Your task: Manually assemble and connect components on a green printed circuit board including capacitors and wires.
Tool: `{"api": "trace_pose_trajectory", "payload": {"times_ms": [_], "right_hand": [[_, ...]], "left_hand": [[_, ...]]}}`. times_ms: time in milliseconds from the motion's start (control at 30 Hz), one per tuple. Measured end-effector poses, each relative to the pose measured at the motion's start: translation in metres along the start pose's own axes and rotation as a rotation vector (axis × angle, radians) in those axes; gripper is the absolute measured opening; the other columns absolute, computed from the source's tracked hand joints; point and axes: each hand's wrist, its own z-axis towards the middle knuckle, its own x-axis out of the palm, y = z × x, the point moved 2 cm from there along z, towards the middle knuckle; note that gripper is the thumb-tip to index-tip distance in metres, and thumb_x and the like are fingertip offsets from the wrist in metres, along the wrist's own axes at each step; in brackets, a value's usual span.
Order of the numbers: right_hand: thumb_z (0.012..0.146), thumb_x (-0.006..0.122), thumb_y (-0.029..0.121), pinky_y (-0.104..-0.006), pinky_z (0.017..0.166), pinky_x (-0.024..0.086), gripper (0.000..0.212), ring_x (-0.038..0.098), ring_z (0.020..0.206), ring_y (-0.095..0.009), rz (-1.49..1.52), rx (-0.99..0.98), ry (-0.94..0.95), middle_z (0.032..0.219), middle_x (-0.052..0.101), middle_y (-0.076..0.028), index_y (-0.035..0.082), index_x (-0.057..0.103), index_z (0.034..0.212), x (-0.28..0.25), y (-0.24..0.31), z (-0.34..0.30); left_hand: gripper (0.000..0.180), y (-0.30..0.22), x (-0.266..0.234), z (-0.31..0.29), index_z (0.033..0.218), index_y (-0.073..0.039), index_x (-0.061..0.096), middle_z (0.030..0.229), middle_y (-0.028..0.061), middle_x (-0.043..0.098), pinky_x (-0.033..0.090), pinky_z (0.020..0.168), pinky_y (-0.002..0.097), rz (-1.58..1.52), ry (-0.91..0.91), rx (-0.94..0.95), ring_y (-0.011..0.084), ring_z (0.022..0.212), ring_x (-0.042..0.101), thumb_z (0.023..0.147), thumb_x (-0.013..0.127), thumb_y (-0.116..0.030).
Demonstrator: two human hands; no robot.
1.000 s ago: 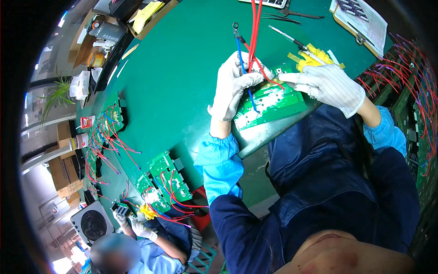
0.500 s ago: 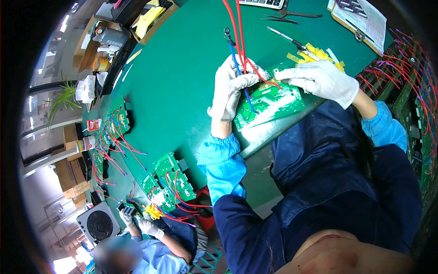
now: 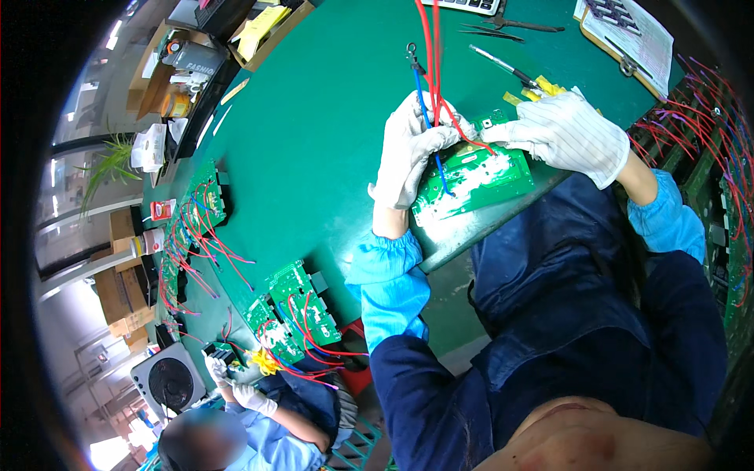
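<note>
A green circuit board (image 3: 471,184) lies at the near edge of the table. Red wires (image 3: 433,67) and a blue wire (image 3: 441,174) rise from it, the blue one ending in a ring terminal (image 3: 411,49). My left hand (image 3: 408,149), in a white glove, is closed at the board's left side, thumb and fingers pinched around the red wires. My right hand (image 3: 567,137), gloved too, has its fingertips pressed together over the board's far edge, close to the left fingertips. Whatever sits between those right fingertips is hidden.
Beyond my right hand lie yellow tape strips (image 3: 550,86), a pen (image 3: 503,66), tweezers (image 3: 491,32), pliers (image 3: 530,26) and a clipboard (image 3: 628,67). Wired boards (image 3: 302,314) stand along the left edge, near a co-worker's gloved hands (image 3: 251,399). More red-wired boards (image 3: 726,149) fill a rack at right.
The whole view has shifted slightly. My right hand has turned a little and covers more of the yellow strips. Both hands stay at the board.
</note>
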Motion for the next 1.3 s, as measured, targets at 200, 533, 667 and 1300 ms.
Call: {"api": "trace_pose_trajectory", "payload": {"times_ms": [200,533,667,1300], "right_hand": [[0.085,0.059,0.022,-0.0338,0.058,0.045,0.038,0.057,0.064,-0.023,-0.072,-0.140,-0.092,0.071,0.049,-0.004,0.029,0.065,0.122,-0.018,0.001,0.022],[0.096,0.051,0.033,-0.0359,0.057,0.048,0.034,0.059,0.064,-0.026,-0.203,0.340,-0.244,0.075,0.055,-0.008,0.026,0.057,0.129,-0.047,-0.010,-0.028],[0.098,0.047,0.036,-0.0394,0.059,0.050,0.035,0.062,0.066,-0.031,-0.240,0.596,-0.027,0.079,0.061,-0.011,0.028,0.057,0.130,0.001,-0.014,-0.097],[0.098,0.053,0.035,-0.0374,0.069,0.053,0.047,0.066,0.073,-0.030,0.284,0.733,-0.479,0.087,0.066,-0.017,0.020,0.043,0.142,0.007,-0.011,-0.118]], "left_hand": [[0.023,-0.002,0.007,-0.002,0.096,-0.001,0.057,0.087,0.0097,0.068,0.050,0.075,0.0264,0.102,-0.047,0.024,0.0160,0.079,0.064,0.076,0.067,-0.002],[0.031,-0.008,0.005,-0.007,0.112,0.001,0.054,0.105,0.0122,0.066,0.050,0.083,0.0275,0.060,-0.022,0.137,0.0158,0.094,0.062,0.083,0.065,0.000],[0.046,-0.022,0.013,-0.008,0.130,0.001,0.049,0.125,0.0130,0.058,0.044,0.099,0.0337,0.105,-0.102,0.200,0.0212,0.117,0.056,0.087,0.063,-0.007],[0.040,-0.036,0.029,-0.004,0.117,-0.004,0.064,0.105,0.0156,0.066,0.052,0.079,0.0329,0.856,-0.090,0.158,0.0219,0.090,0.065,0.085,0.071,-0.028]]}}
